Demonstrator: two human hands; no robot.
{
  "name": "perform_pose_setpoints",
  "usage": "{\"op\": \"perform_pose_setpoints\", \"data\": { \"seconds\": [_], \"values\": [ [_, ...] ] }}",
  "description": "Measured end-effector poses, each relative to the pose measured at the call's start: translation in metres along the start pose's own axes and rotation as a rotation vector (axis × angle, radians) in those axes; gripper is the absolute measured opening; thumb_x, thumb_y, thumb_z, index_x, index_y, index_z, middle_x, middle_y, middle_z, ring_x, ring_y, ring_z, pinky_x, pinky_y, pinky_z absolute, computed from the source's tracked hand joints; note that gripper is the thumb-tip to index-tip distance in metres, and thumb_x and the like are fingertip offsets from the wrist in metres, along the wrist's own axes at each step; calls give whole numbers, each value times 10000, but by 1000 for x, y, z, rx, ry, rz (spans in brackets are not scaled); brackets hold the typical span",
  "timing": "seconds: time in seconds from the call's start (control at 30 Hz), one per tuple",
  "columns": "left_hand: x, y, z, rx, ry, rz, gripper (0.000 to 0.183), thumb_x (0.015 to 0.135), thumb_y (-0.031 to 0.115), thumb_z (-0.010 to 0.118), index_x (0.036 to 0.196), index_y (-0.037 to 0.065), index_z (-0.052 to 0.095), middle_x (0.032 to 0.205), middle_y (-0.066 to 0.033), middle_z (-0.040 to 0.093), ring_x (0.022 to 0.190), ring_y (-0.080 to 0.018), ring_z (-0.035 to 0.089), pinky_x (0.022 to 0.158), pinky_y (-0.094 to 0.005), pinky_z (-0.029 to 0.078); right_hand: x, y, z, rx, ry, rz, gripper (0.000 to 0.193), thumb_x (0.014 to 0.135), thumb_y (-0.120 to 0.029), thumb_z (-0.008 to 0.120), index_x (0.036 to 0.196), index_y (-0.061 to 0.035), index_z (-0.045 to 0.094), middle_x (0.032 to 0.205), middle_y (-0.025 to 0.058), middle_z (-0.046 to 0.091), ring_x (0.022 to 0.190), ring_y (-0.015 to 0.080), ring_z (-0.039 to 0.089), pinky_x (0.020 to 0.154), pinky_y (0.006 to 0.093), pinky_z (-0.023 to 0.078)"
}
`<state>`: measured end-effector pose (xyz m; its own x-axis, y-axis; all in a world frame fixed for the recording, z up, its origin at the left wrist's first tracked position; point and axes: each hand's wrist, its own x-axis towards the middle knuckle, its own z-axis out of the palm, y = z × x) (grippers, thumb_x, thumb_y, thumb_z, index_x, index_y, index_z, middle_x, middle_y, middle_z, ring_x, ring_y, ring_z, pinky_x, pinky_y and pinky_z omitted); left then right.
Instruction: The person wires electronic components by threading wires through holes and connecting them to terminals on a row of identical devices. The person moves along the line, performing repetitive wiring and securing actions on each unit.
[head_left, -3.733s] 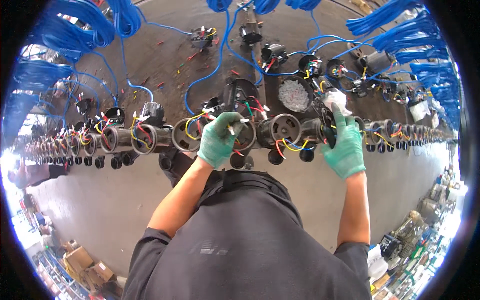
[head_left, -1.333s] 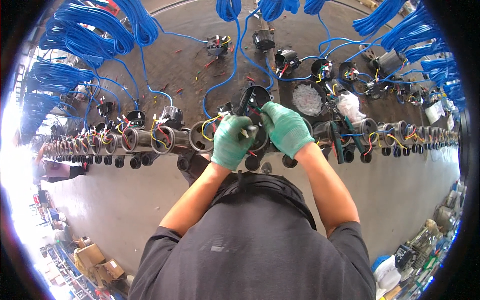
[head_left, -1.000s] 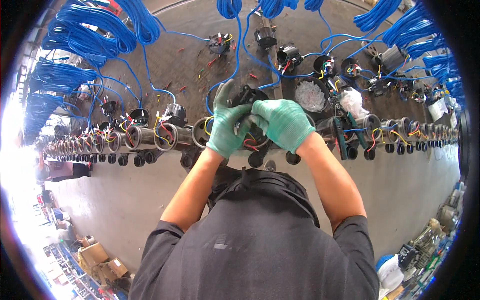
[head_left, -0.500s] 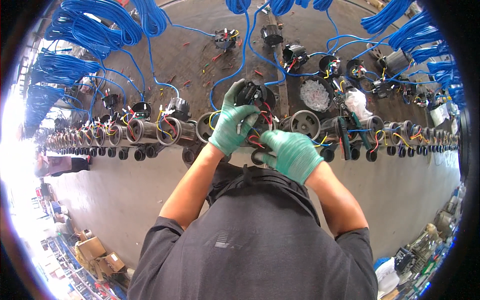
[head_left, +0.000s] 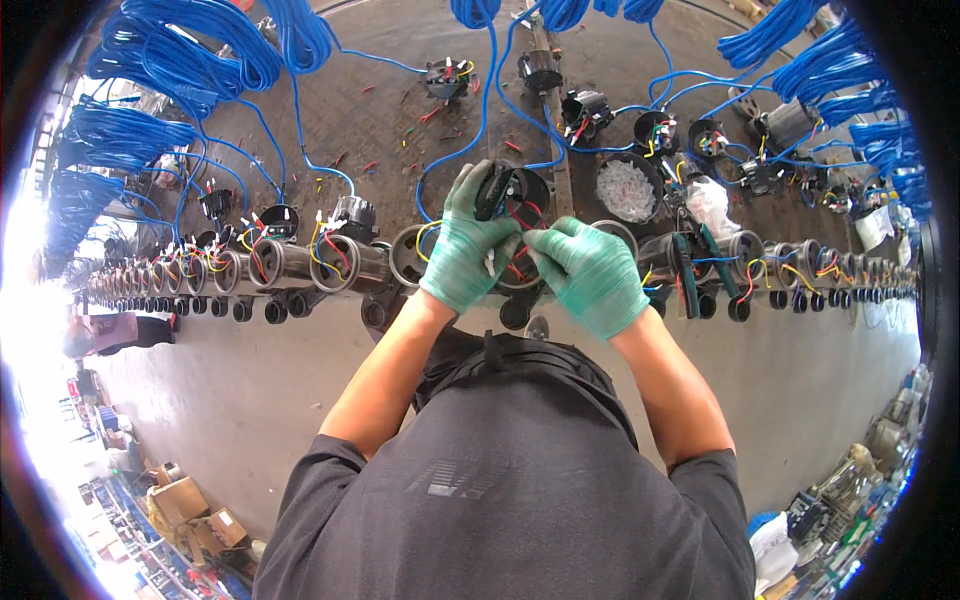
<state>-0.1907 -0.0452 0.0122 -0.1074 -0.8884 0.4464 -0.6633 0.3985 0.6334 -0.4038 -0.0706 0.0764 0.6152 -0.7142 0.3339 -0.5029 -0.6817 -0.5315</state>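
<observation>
My left hand (head_left: 468,245), in a green-palmed glove, is closed around a black plastic housing (head_left: 494,190) at the table's front edge. Thin red wires (head_left: 530,210) hang out of this housing. The gloved right hand (head_left: 592,272) is beside it, thumb and fingertips pinched together on the red wires. A small white connector (head_left: 490,262) shows against my left palm. Just under both hands is a grey metal cylinder (head_left: 518,275), partly hidden by them.
Open metal cylinders (head_left: 408,256) line the table edge on both sides. Blue cable coils (head_left: 195,50) lie at the back, their cables running to black housings (head_left: 540,70). A bowl of clear small parts (head_left: 628,190) and dark-handled pliers (head_left: 684,270) are to the right.
My right hand has moved up and in towards the left, its fingertips now meeting at the red wires. The black housing has tilted in my left hand.
</observation>
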Motion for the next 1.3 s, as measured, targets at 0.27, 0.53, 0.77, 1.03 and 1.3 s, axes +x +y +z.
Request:
{"op": "perform_pose_setpoints", "data": {
  "seconds": [0.27, 0.53, 0.77, 1.03, 1.3],
  "values": [
    [1, -1, -5, 2, -41, 6, 373, 751, -73, 771, 1096, 67, 796, 1671, -236, 261, 1536, -444, 323, 1267, -437, 323, 4, 4, 16, -43, 95, 84, 154, 888, -139, 759, 1034, -93, 777, 911, 124, 700, 808, 341, 712, 698, 445, 574],
    [2, -2, -10, -25, -57, 35, 336, 778, 18, 808, 1098, 119, 806, 1670, -254, 276, 1555, -484, 277, 1282, -494, 282, 0, 6, 26, 275, 79, 309, 147, 880, -66, 754, 1024, -39, 755, 950, 183, 746, 854, 383, 728, 751, 432, 578],
    [1, 0, -9, -36, -58, 61, 452, 693, 115, 845, 1139, 183, 816, 1654, -229, 337, 1554, -507, 243, 1255, -545, 307, 1, -3, 27, 472, 90, 445, 161, 894, -52, 734, 1042, 8, 718, 919, 224, 740, 832, 356, 744, 749, 411, 567],
    [0, -1, -12, -58, -82, 94, 480, 640, 19, 798, 1099, 159, 820, 1645, -206, 368, 1555, -499, 252, 1259, -551, 303, 3, -7, 24, 1002, -162, 943, 187, 1004, -124, 627, 1085, 35, 683, 788, 118, 721, 641, 257, 684, 644, 379, 548],
    [0, -6, -13, -119, -90, 73, 422, 666, 22, 789, 1073, 135, 818, 1644, -199, 375, 1562, -486, 254, 1260, -549, 300, -6, 2, 9, 503, 0, 396, 231, 937, -32, 660, 1166, -10, 686, 913, 90, 677, 752, 239, 686, 640, 354, 541]
  ]
}}
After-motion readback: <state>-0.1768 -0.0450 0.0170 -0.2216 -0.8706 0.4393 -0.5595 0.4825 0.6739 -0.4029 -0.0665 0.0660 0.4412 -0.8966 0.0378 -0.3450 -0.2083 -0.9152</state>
